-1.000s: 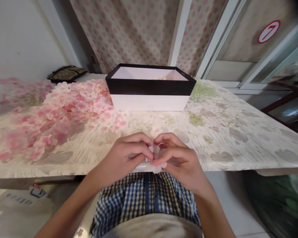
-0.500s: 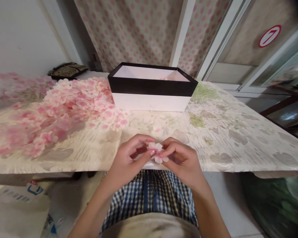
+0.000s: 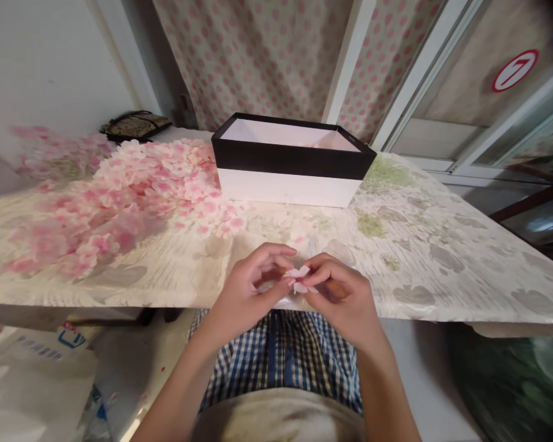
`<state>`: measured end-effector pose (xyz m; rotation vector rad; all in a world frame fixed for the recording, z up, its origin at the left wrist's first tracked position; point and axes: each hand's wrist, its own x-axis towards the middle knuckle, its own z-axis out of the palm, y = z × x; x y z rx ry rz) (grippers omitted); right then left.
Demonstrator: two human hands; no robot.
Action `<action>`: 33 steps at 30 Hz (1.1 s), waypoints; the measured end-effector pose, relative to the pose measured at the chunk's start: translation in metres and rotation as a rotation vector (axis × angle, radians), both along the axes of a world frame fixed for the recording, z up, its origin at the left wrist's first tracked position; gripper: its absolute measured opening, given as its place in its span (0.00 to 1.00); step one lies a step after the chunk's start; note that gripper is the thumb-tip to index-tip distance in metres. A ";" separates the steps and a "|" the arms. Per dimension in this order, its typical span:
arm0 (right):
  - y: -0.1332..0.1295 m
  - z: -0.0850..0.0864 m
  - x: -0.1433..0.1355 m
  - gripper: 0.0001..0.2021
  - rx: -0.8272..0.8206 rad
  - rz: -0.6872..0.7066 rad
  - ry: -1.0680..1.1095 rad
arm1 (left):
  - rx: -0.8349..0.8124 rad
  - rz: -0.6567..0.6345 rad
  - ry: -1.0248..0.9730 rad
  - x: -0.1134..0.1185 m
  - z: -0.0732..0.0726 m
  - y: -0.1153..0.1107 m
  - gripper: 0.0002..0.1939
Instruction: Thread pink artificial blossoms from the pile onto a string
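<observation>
Two hands, left hand [image 3: 244, 294] and right hand [image 3: 343, 294], pinch one pale pink flower [image 3: 298, 279] between fingertips, just in front of the black-and-white box [image 3: 290, 169]. Box contents mostly hidden. Left of the box: pink flower pile [image 3: 124, 196] on the table [image 3: 442, 258].

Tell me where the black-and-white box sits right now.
In the head view the black-and-white box stands at the far middle of the table, just right of the heap of pink flowers and beyond both hands.
</observation>
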<state>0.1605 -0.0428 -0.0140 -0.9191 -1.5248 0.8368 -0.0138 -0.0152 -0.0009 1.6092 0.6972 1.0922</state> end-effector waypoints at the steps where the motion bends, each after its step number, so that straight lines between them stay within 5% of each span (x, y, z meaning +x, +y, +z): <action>1: 0.000 0.000 0.000 0.06 0.004 -0.002 -0.012 | 0.003 -0.002 -0.008 0.000 -0.001 0.000 0.13; 14: 0.001 0.001 0.008 0.07 -0.132 0.019 -0.084 | 0.035 -0.072 -0.013 0.003 -0.002 -0.001 0.11; 33: -0.004 -0.008 0.003 0.06 0.108 0.011 0.000 | 0.094 -0.008 -0.027 0.001 -0.003 -0.003 0.09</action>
